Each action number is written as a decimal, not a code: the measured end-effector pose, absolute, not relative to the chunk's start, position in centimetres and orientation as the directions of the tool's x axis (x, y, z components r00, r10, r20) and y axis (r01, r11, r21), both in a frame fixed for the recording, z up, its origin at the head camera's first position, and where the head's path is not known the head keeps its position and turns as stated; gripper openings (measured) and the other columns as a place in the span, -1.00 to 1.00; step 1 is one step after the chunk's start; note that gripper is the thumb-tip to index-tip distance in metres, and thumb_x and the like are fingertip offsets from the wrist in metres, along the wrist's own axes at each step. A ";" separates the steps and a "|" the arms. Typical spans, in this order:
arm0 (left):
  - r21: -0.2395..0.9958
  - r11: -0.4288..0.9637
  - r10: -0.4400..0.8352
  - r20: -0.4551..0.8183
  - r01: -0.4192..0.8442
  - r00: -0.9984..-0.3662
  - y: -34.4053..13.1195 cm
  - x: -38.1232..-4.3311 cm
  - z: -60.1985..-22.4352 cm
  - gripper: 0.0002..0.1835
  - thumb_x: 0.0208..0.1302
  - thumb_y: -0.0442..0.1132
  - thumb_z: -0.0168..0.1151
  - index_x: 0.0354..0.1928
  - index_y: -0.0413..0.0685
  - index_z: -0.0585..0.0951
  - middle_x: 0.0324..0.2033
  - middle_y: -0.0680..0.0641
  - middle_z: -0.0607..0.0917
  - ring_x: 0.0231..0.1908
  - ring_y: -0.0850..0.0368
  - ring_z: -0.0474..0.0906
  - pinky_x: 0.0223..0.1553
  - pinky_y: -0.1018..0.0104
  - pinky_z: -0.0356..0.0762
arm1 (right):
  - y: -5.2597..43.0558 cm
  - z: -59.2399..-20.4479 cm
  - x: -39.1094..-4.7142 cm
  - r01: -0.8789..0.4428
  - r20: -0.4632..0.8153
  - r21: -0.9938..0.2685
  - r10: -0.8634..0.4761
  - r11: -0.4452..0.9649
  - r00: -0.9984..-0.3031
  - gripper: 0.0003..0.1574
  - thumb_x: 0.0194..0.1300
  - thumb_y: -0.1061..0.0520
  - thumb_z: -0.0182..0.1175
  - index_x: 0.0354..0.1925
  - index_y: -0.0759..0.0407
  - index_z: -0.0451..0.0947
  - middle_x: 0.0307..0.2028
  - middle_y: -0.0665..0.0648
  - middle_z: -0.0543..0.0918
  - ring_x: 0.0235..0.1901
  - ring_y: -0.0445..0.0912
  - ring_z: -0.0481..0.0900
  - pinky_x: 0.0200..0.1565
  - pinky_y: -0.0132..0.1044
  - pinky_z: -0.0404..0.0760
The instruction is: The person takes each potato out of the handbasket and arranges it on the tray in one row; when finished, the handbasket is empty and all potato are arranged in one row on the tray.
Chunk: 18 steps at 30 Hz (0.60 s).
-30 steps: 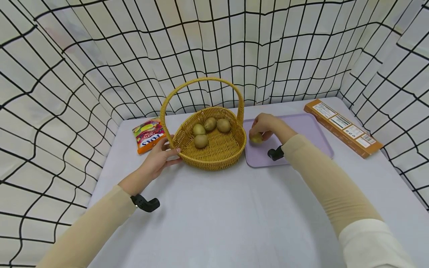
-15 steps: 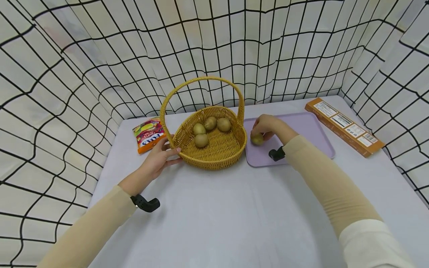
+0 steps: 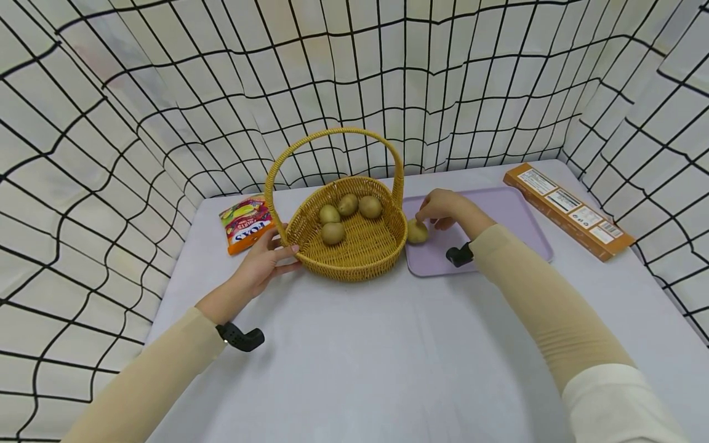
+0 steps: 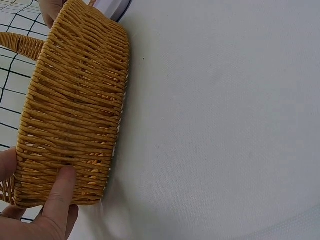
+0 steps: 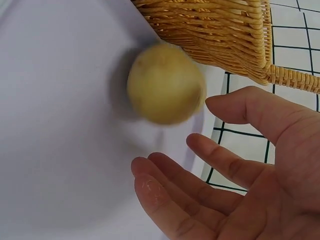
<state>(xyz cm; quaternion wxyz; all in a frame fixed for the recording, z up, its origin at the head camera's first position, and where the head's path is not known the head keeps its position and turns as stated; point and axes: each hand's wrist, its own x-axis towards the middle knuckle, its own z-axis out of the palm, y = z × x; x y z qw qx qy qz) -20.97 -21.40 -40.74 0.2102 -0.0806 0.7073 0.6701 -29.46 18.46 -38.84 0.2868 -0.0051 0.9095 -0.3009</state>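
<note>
At the left side of the wicker basket, my left hand holds its rim and wall, one finger lying along the woven outside in the left wrist view. Several round, brownish potatoes lie inside the basket. Another potato, yellowish and blurred in the right wrist view, is at the left edge of the lilac tray, close against the basket. My right hand is just beside it over the tray, fingers spread and relaxed; the thumb tip is at the potato's edge, and whether it touches cannot be told.
An orange fruit sweets bag lies left of the basket, behind my left hand. A long orange-brown box rests right of the tray. Black-and-white netting surrounds the white-covered table, and the basket's tall handle arches upward.
My right hand has let go of the potato, which has moved slightly left toward the basket. The left hand and basket stay where they were.
</note>
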 end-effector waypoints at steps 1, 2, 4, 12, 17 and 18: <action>0.914 0.091 0.168 -0.405 -0.395 -0.899 -21.4 -21.0 -40.7 -0.19 0.56 -0.33 0.09 0.66 0.08 -0.08 0.55 -0.25 0.06 0.50 -0.25 0.24 0.30 0.00 0.53 | 18.5 -38.8 -29.4 0.166 -0.517 -0.551 -0.179 0.818 -0.837 -0.44 0.37 0.03 0.20 0.22 0.33 0.52 0.09 0.37 0.59 -0.09 0.10 0.68 0.05 -0.08 0.78; 0.914 0.092 0.168 -0.405 -0.394 -0.899 -21.4 -21.0 -40.7 -0.19 0.56 -0.32 0.10 0.66 0.08 -0.08 0.55 -0.25 0.06 0.49 -0.25 0.24 0.30 0.00 0.54 | 18.5 -38.7 -29.4 0.165 -0.515 -0.552 -0.179 0.817 -0.838 -0.44 0.38 0.02 0.19 0.22 0.33 0.52 0.09 0.37 0.59 -0.10 0.10 0.68 0.04 -0.08 0.78; 0.915 0.096 0.168 -0.404 -0.393 -0.899 -21.3 -20.9 -40.7 -0.18 0.56 -0.31 0.11 0.66 0.08 -0.08 0.55 -0.25 0.07 0.49 -0.24 0.25 0.30 0.00 0.54 | 18.5 -38.6 -29.3 0.165 -0.512 -0.556 -0.179 0.815 -0.840 -0.43 0.37 0.03 0.19 0.23 0.34 0.51 0.10 0.38 0.59 -0.10 0.10 0.68 0.04 -0.07 0.78; 0.916 0.098 0.172 -0.401 -0.390 -0.900 -21.2 -20.9 -40.5 -0.19 0.57 -0.32 0.08 0.67 0.08 -0.09 0.56 -0.25 0.06 0.49 -0.24 0.24 0.32 0.00 0.53 | 18.8 -38.2 -29.2 0.158 -0.494 -0.554 -0.169 0.817 -0.853 -0.41 0.38 0.03 0.16 0.25 0.34 0.51 0.12 0.41 0.61 -0.10 0.12 0.71 0.05 -0.05 0.78; 0.914 0.093 0.171 -0.405 -0.394 -0.898 -21.2 -20.9 -40.5 -0.18 0.57 -0.32 0.08 0.67 0.08 -0.11 0.57 -0.25 0.05 0.50 -0.25 0.22 0.32 0.00 0.52 | 18.9 -38.0 -29.2 0.158 -0.489 -0.552 -0.164 0.819 -0.857 -0.43 0.41 0.03 0.15 0.25 0.33 0.50 0.13 0.42 0.62 -0.10 0.13 0.72 0.07 -0.03 0.77; 0.914 0.093 0.171 -0.405 -0.395 -0.898 -21.2 -20.8 -40.5 -0.18 0.57 -0.32 0.08 0.67 0.08 -0.11 0.57 -0.25 0.04 0.50 -0.25 0.22 0.32 0.00 0.52 | 18.9 -37.9 -29.1 0.158 -0.490 -0.551 -0.165 0.819 -0.856 -0.43 0.41 0.03 0.15 0.25 0.33 0.51 0.12 0.42 0.62 -0.10 0.13 0.72 0.07 -0.03 0.77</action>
